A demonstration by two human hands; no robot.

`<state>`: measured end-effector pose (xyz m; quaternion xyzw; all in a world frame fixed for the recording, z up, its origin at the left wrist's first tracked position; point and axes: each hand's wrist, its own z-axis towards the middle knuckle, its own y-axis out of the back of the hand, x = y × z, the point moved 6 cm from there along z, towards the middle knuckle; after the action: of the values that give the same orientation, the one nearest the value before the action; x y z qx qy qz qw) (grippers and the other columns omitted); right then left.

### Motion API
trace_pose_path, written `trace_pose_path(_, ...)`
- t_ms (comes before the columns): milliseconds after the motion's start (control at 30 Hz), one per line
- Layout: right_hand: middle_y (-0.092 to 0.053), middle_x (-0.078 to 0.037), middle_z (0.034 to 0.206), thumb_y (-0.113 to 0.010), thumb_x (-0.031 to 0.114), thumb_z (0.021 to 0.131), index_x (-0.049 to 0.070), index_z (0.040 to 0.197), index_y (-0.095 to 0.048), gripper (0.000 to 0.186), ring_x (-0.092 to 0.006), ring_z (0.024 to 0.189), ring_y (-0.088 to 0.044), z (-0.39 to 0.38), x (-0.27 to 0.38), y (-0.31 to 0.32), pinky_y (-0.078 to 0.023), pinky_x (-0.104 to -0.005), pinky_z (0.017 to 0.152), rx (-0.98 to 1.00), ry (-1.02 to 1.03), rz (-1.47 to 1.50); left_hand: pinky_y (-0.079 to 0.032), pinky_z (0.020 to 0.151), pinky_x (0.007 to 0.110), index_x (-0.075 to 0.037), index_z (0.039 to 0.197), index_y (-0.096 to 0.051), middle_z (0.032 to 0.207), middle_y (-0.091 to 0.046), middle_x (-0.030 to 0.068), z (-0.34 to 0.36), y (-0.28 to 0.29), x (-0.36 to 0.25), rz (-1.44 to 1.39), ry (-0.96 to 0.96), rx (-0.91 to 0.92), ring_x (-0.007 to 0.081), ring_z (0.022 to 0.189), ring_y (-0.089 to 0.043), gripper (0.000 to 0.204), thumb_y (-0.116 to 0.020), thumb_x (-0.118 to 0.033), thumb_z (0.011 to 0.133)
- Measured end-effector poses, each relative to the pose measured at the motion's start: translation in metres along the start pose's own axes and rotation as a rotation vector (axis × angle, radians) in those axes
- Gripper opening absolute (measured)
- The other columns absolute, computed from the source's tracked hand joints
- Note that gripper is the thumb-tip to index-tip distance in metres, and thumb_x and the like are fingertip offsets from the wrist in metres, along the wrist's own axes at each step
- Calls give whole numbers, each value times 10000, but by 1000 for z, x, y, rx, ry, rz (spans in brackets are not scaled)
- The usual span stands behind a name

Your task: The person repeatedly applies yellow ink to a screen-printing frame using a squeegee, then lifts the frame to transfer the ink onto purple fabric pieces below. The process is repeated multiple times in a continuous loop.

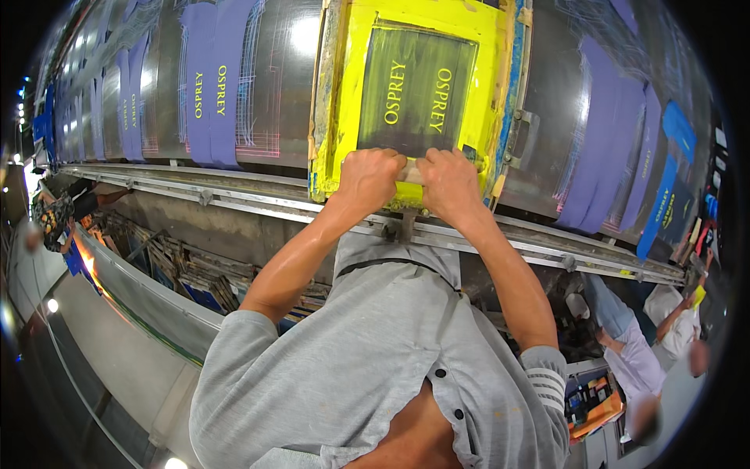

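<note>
So this is a hand screen-printing setup, seen from right above. The printing screen lies flat on a long dark print table, straight in front of the person, its near end at the metal rail along the table edge. My guess is the rail is there to keep the screen lined up with the fabric. Bright yellow ink is smeared thick around the border, and the darker mesh window in the middle shows two lines of yellow lettering.

Now the fingers: left hand and right hand are both clenched, knuckles up, over what looks like a wooden squeegee handle at the near end of the screen. Only a short bit of wood shows in the gap between the fists. Fingers look fully curled, no daylight in either grip, but the fingertips are tucked out of sight, so I can't tell how far they wrap under. Holding it close to the middle with both hands probably keeps the pressure even.

Purple fabric pieces lie flat on the left, more purple panels on the right, spaced along the table, likely so each gets its own spot.
</note>
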<state>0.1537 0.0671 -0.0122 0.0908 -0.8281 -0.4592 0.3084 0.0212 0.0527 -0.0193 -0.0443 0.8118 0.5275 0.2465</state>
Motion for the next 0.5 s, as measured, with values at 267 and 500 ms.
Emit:
trace_pose_path(267, -729, -178, 895, -638, 133, 783, 70, 888, -733, 155, -387, 857, -715, 56, -63, 122, -561, -528, 740, -89, -97, 1, -556, 645, 484, -159, 841, -768, 743, -708, 148, 113, 107, -24, 217, 6, -29, 355, 735, -712, 155, -662, -97, 746)
trace_pose_path(500, -707, -129, 936, -616, 162, 818, 165, 987, -734, 206, -374, 890, -688, 113, -122, 157, -553, -509, 782, -74, -35, -116, -555, 652, 480, -168, 948, -802, 757, -716, 148, 198, 128, -24, 244, -34, -67, 355, 736, -710, 252, -689, -104, 731)
